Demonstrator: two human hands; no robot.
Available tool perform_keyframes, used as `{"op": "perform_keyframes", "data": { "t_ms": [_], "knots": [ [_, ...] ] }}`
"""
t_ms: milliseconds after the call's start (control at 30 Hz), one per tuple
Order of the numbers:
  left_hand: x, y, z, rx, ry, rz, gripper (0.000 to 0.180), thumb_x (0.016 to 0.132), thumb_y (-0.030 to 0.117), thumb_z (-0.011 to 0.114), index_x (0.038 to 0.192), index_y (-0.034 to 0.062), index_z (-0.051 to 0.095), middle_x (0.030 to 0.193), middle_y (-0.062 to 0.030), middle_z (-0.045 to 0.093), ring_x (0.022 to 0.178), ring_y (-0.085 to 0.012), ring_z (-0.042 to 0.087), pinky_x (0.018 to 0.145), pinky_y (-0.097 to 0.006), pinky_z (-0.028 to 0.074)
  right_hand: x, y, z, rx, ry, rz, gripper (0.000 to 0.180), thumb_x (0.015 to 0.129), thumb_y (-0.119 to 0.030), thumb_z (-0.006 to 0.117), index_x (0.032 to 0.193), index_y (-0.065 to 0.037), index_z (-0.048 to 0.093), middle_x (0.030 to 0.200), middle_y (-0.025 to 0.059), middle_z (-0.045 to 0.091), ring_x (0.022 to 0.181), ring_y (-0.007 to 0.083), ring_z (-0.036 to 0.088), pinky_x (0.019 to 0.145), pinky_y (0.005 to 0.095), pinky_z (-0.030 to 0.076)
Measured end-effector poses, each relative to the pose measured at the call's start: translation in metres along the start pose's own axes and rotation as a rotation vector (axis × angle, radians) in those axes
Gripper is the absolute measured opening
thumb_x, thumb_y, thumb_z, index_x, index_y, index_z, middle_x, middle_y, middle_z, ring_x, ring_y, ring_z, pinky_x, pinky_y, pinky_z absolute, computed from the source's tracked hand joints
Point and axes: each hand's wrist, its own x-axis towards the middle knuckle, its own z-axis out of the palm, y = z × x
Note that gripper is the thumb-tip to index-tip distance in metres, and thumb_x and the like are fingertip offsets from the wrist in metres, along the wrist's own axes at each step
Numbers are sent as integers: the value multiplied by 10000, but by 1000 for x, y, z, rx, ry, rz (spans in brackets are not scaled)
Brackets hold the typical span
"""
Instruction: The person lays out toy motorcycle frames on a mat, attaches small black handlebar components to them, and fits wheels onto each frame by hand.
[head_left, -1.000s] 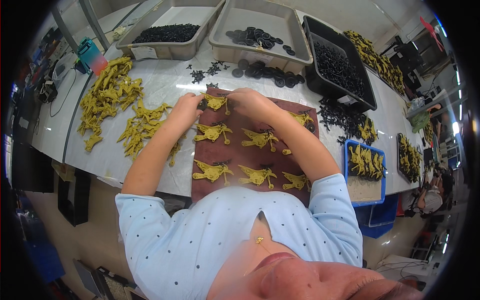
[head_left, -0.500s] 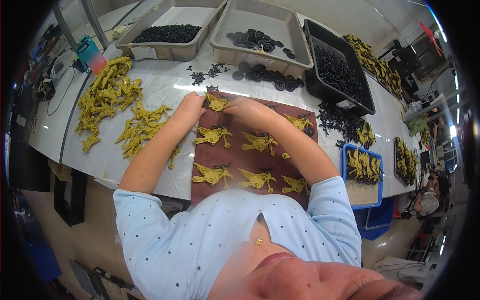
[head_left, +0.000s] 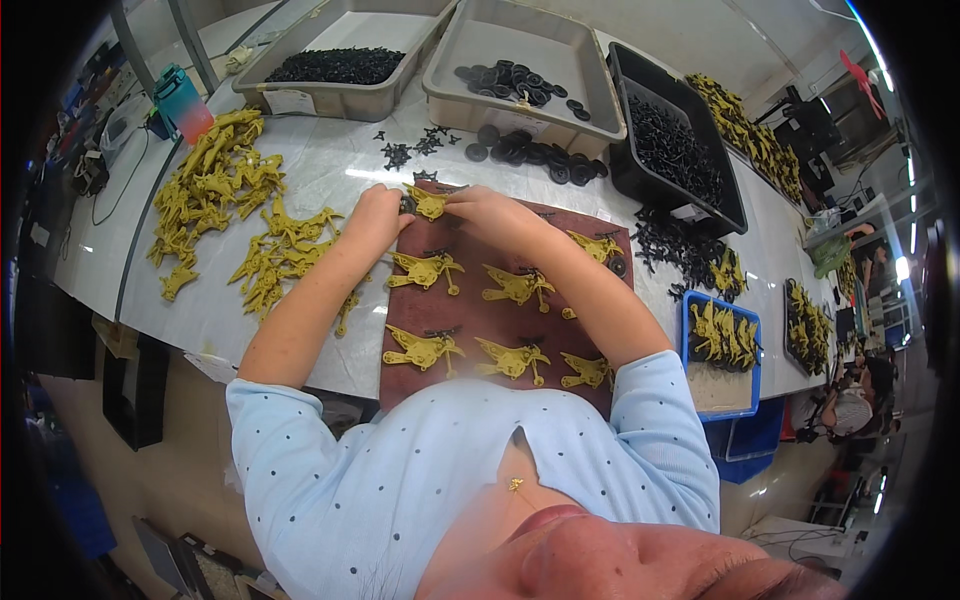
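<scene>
My left hand (head_left: 375, 218) was closed on a small black round part (head_left: 407, 204) at the left end of a flat, yellow, bird-shaped plastic frame (head_left: 430, 205). My right hand (head_left: 490, 215) touched the right end of this frame with bent fingers; I could not tell whether they were clamped on it, as the fingertips were partly hidden. The frame was positioned between my two hands, over the far left corner of a dark red rectangular mat (head_left: 470, 312).

On the mat, nearer to me, further yellow plastic frames (head_left: 517, 285) lay in rows, several with slim black pieces along their upper edges. Some were partly covered by my right forearm. A black plastic wheel (head_left: 616, 266) was located at the mat's right edge, beside one of the frames.

The mat lay on a pale, glossy tabletop (head_left: 190, 320). Left of the mat, a large heap of loose yellow frames (head_left: 215, 175) extended toward a blue-and-pink bottle (head_left: 183, 103). Beyond the mat lay small black branched parts (head_left: 397, 156) and a cluster of black discs (head_left: 570, 168). Behind these stood two grey plastic trays (head_left: 440, 98) and, to their right, a deep black plastic bin (head_left: 640, 165). A blue-rimmed rectangular tray (head_left: 687, 340) at the right contained more yellow frames.
</scene>
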Motion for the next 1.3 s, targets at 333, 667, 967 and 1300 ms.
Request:
{"op": "perform_keyframes", "data": {
  "t_ms": [333,667,967,1300],
  "knots": [
    [-2,-4,-1,-57,-3,18,346,690,147,743,985,-5,644,899,-188,592,881,-357,571,792,-398,465,-8,-4,-11,142,-14,50,374,745,-29,594,1118,-41,604,1153,122,587,1074,295,545,939,365,438],
    [-3,-3,0,-73,-6,10,354,697,146,736,1005,0,641,925,-186,591,903,-354,569,810,-397,466,-1,-5,-2,67,-71,26,360,740,-35,609,1099,-62,627,1121,97,602,1038,296,550,931,373,436],
    [12,4,-16,-40,69,-31,346,724,162,717,1012,-13,638,948,-200,608,896,-362,580,801,-403,473,-5,17,1,109,193,52,282,723,-77,665,1004,-81,676,1003,119,620,935,311,567,857,382,462],
    [126,60,47,-14,45,133,221,740,119,680,920,2,629,932,-193,627,939,-360,592,815,-424,481,5,96,-3,-488,330,372,134,741,-119,596,865,-95,642,869,82,589,885,267,580,739,387,480]
  ]
}}
